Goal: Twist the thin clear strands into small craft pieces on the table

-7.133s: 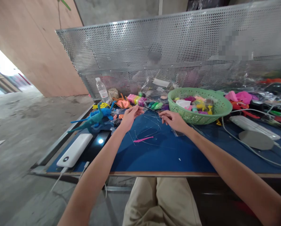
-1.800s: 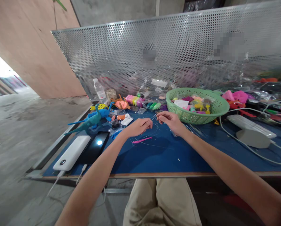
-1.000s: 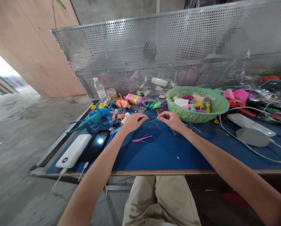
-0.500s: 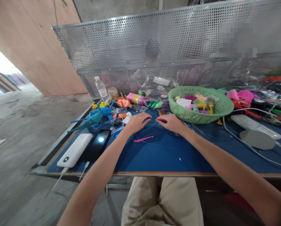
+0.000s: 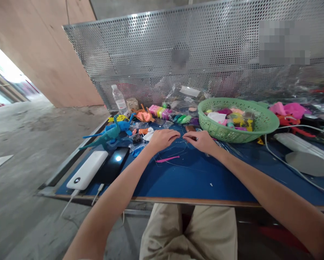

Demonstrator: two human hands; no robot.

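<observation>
Over the middle of the blue tabletop (image 5: 178,182), my two hands meet almost fingertip to fingertip. My left hand (image 5: 164,139) has its fingers pressed together in a pinch; what lies in them is too small to make out. A small dark piece shows in the closed fingers of my right hand (image 5: 199,141), but its kind cannot be told. Just in front of my hands lies a thin pink plastic strip (image 5: 167,159) with a small loop at one end. Fine clear threads lie loosely around it. Behind my right hand sits a brown piece (image 5: 189,128).
A green basket (image 5: 232,135) of modelling clay pieces stands right of my hands. Clay dinosaurs (image 5: 115,131), a white power bank (image 5: 89,169) and a black phone (image 5: 113,164) are at left. A bottle (image 5: 120,101) stands before the perforated metal panel (image 5: 140,54). A white cable (image 5: 276,157) crosses the right side.
The view has shifted slightly, so the table things appear a little to the right. My fingertips have come closer together, both hands still pinched.
</observation>
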